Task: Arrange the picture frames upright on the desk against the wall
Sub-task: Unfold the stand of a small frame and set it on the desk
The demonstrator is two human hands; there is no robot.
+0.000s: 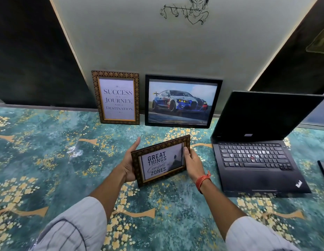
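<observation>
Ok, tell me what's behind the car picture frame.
The car picture frame leans on the pale wall panel, which shows above it. The wall and desk edge directly behind it are hidden.

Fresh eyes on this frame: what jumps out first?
Front and centre, the left hand and right hand hold a small GREAT THINGS frame, tilted, above the floral teal desk. Behind it, a SUCCESS quote frame and a race-car picture lean upright against the wall. An open black laptop sits at right.

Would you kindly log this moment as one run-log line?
hands: left hand and right hand gripping quote frame | placed: success frame, car frame upright at wall | pending: held frame
</observation>
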